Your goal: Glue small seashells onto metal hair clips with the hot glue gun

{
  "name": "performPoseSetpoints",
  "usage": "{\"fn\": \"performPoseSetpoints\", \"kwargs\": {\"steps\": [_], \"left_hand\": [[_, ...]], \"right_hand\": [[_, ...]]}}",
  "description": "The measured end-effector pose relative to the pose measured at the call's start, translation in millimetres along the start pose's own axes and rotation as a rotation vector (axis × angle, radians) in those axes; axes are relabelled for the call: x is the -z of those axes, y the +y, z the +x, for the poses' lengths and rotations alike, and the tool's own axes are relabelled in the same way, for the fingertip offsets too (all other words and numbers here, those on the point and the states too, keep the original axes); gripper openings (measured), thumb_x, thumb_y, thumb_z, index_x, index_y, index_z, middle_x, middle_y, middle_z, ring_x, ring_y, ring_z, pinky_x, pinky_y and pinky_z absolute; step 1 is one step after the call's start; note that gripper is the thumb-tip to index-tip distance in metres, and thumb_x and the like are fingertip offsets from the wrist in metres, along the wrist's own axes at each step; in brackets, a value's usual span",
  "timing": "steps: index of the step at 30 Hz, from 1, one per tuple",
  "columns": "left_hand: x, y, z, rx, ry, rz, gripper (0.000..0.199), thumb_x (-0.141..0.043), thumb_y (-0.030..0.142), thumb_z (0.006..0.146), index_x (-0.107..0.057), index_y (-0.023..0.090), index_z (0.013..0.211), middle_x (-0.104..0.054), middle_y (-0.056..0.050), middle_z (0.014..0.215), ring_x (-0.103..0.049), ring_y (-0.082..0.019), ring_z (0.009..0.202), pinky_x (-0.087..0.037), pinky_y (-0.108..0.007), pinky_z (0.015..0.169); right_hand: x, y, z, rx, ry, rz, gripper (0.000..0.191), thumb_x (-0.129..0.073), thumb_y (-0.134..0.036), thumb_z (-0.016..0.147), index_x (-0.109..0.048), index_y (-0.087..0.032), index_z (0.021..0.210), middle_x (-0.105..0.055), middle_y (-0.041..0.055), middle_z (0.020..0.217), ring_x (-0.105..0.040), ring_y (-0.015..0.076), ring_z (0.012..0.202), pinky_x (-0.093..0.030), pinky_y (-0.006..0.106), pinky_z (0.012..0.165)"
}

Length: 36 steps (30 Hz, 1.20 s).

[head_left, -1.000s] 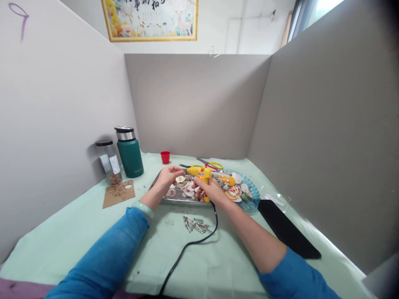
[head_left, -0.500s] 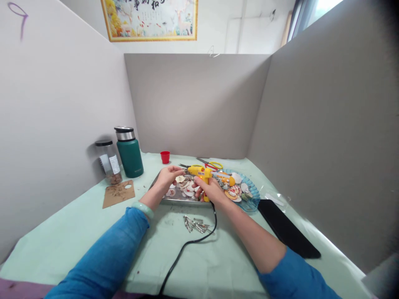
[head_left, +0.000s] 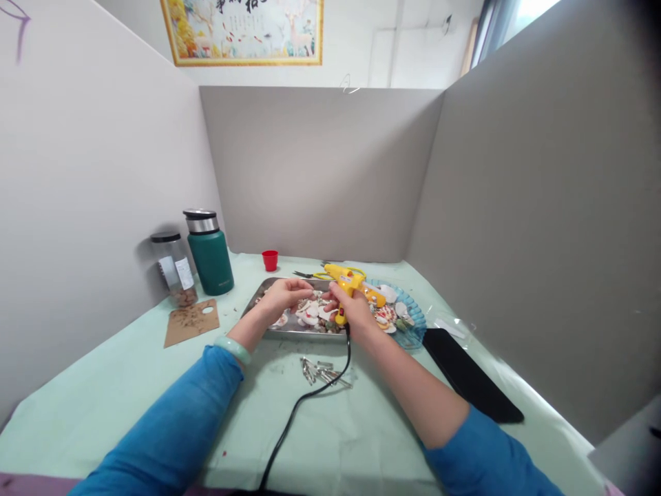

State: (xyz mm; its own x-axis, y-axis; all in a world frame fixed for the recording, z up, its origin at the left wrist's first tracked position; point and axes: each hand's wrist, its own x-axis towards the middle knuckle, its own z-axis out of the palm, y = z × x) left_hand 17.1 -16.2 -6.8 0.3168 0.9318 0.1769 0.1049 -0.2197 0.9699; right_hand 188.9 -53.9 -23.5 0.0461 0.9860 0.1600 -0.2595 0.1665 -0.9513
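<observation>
My right hand [head_left: 351, 308] is wrapped round a yellow hot glue gun [head_left: 348, 280], its nozzle pointing up and to the left. A black cord [head_left: 302, 399] runs from the grip's base down to the table's near edge. My left hand [head_left: 284, 297], fingertips pinched together, hovers over a metal tray [head_left: 304, 336]; whatever it pinches is too small to make out. White and brown seashells [head_left: 310, 313] lie in the tray under both hands. Right of it, a blue scalloped plate [head_left: 419, 320] bears more shells and orange pieces, partly hidden by my right hand.
Metal hair clips [head_left: 323, 372] lie before the tray. A red cup [head_left: 270, 260] and scissors [head_left: 310, 275] are behind it. Leftward stand a green bottle [head_left: 211, 262], a clear jar [head_left: 178, 272] and a brown board [head_left: 191, 324]. A black slab [head_left: 469, 375] lies right. Grey panels [head_left: 320, 172] enclose the table.
The glue gun has tilted, its nozzle rising and swinging away from my left hand. My left fingers have shifted slightly right, still pinched. The whole view has moved a little.
</observation>
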Motion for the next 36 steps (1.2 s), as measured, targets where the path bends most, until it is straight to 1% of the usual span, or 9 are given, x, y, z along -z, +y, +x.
{"fn": "performPoseSetpoints", "kwargs": {"steps": [5, 9, 16, 20, 23, 25, 30, 32, 36], "left_hand": [[-8.1, 11.1, -9.7, -0.024, -0.129, 0.029, 0.021, -0.070, 0.031, 0.066, -0.067, 0.015, 0.077, -0.068, -0.005, 0.071, -0.041, -0.005, 0.041, -0.028, -0.019, 0.038], [-6.2, 10.5, -10.0, -0.048, -0.163, 0.023, 0.019, -0.070, 0.030, 0.067, -0.068, 0.015, 0.077, -0.066, -0.004, 0.069, -0.041, -0.005, 0.042, -0.028, -0.019, 0.038], [-4.4, 9.6, -9.3, -0.048, -0.167, 0.050, 0.019, -0.071, 0.030, 0.066, -0.068, 0.015, 0.077, -0.063, -0.003, 0.066, -0.040, -0.005, 0.042, -0.028, -0.019, 0.039], [-8.8, 11.8, -8.7, 0.001, -0.103, -0.018, 0.028, -0.071, 0.037, 0.068, -0.065, 0.014, 0.082, -0.058, -0.001, 0.060, -0.037, -0.004, 0.039, -0.026, -0.019, 0.037], [-10.0, 12.8, -5.1, 0.128, -0.034, -0.227, 0.033, -0.065, 0.047, 0.073, -0.060, 0.014, 0.077, -0.036, 0.008, 0.045, -0.023, -0.003, 0.034, -0.018, -0.018, 0.035], [-9.0, 13.3, -2.1, 0.237, -0.022, -0.403, 0.032, -0.063, 0.045, 0.076, -0.057, 0.014, 0.074, -0.028, 0.009, 0.045, -0.020, -0.003, 0.034, -0.016, -0.017, 0.035], [-5.5, 10.1, 1.2, 0.398, -0.061, -0.635, 0.003, -0.058, 0.013, 0.071, -0.056, 0.013, 0.073, -0.049, 0.000, 0.056, -0.045, -0.008, 0.045, -0.034, -0.018, 0.038], [-5.1, 6.1, 1.2, 0.389, -0.124, -0.645, 0.016, -0.055, 0.000, 0.064, -0.057, 0.012, 0.075, -0.055, -0.003, 0.060, -0.055, -0.010, 0.054, -0.043, -0.019, 0.046], [-6.7, -0.6, 0.9, 0.310, -0.210, -0.563, 0.011, -0.059, 0.002, 0.072, -0.062, 0.008, 0.081, -0.066, -0.011, 0.074, -0.065, -0.014, 0.069, -0.053, -0.024, 0.065]], "right_hand": [[2.5, -3.4, -2.7, -0.023, -0.087, 0.011, 0.021, -0.066, -0.030, 0.070, -0.055, -0.016, 0.080, -0.056, -0.0039, 0.055, -0.050, 0.0068, 0.039, -0.041, 0.017, 0.035], [5.4, -2.3, -2.1, -0.011, -0.203, 0.025, 0.025, -0.068, -0.028, 0.065, -0.055, -0.016, 0.082, -0.059, -0.0043, 0.059, -0.048, 0.0053, 0.038, -0.038, 0.016, 0.034], [7.2, -6.9, -3.1, -0.067, -0.290, 0.036, 0.029, -0.072, -0.027, 0.062, -0.056, -0.015, 0.083, -0.055, -0.0052, 0.057, -0.048, 0.0048, 0.041, -0.038, 0.015, 0.037], [5.6, -3.6, -2.6, -0.051, -0.229, 0.046, 0.032, -0.073, -0.027, 0.060, -0.054, -0.016, 0.084, -0.053, -0.0068, 0.054, -0.048, 0.0055, 0.042, -0.040, 0.016, 0.038], [4.4, 1.8, -0.3, -0.026, -0.158, 0.076, 0.034, -0.072, -0.026, 0.060, -0.053, -0.017, 0.086, -0.053, -0.0076, 0.052, -0.049, 0.0062, 0.041, -0.042, 0.017, 0.039], [3.9, 4.4, 1.4, -0.007, -0.124, 0.097, 0.035, -0.072, -0.024, 0.060, -0.052, -0.017, 0.087, -0.054, -0.0071, 0.053, -0.051, 0.0069, 0.043, -0.043, 0.017, 0.040], [3.0, 5.0, 3.0, 0.048, -0.036, 0.120, 0.036, -0.072, -0.022, 0.058, -0.053, -0.016, 0.087, -0.056, -0.0057, 0.058, -0.053, 0.0075, 0.046, -0.045, 0.018, 0.041], [2.9, 4.4, 2.7, 0.055, -0.014, 0.116, 0.036, -0.073, -0.022, 0.058, -0.053, -0.016, 0.087, -0.056, -0.0056, 0.057, -0.052, 0.0076, 0.046, -0.045, 0.018, 0.041], [3.2, 4.5, 2.6, 0.064, -0.002, 0.128, 0.035, -0.071, -0.022, 0.058, -0.052, -0.016, 0.087, -0.057, -0.0053, 0.057, -0.052, 0.0082, 0.046, -0.044, 0.019, 0.041]]}}
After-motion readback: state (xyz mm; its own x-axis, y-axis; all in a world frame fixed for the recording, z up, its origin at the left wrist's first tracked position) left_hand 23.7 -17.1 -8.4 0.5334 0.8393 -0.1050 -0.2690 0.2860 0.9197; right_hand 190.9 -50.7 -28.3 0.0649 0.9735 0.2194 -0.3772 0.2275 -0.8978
